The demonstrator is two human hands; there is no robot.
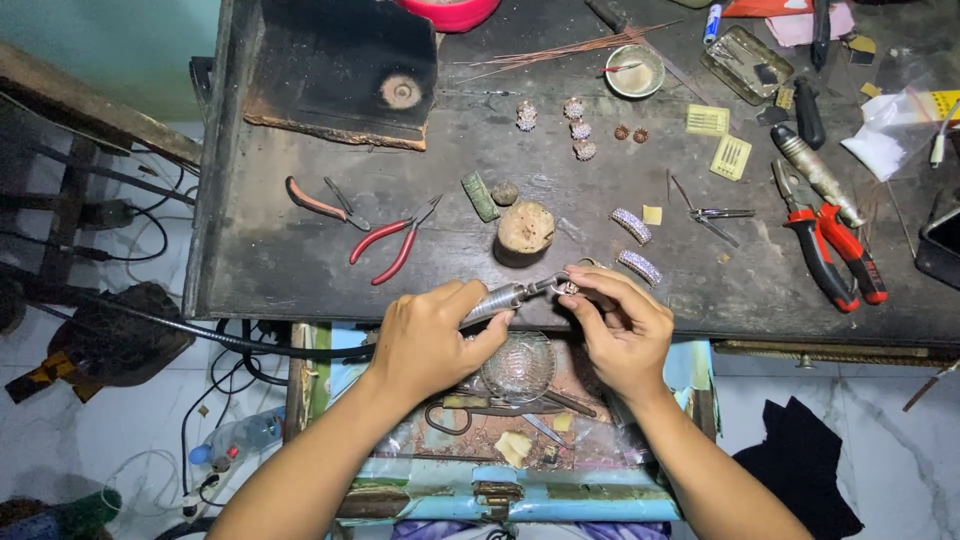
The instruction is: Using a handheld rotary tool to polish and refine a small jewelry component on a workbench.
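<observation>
Gripping a slim metal handpiece (505, 298), left hand (432, 340) with fingers wrapped tight round the barrel, black flexible cable (200, 335) trailing off to the left under the table edge. Pinching a small sparkling jewellery piece (570, 288) right at the tool's tip, right hand (622, 335), thumb and fingertips pressed together on it, just over the near rim of the table (300, 270). Directly beneath both hands, open drawer (480, 480) with a clear glass bowl (520, 365) and scissors (480, 408) lying among scraps.

Just beyond the hands, round wooden stump (525, 230) standing upright, two curved stone-set bands (635, 245) to its right, near the right hand. Left of the stump, red-handled pliers (392, 240) lying flat, a second red-handled pair (320, 203) further left. Off to the right, tweezers (712, 213), then larger red-handled pliers (835, 250) crossed with a grey metal tool (815, 172).

Further back, cluster of small beaded ornaments (575, 125), two yellow cards (720, 140) to their right. Along the far edge, charred dark block (345, 70) on the left, small round dish (635, 70), bundle of thin copper wires (560, 48), flat metal tin (745, 62), red bowl (450, 12) cut off at the top.
</observation>
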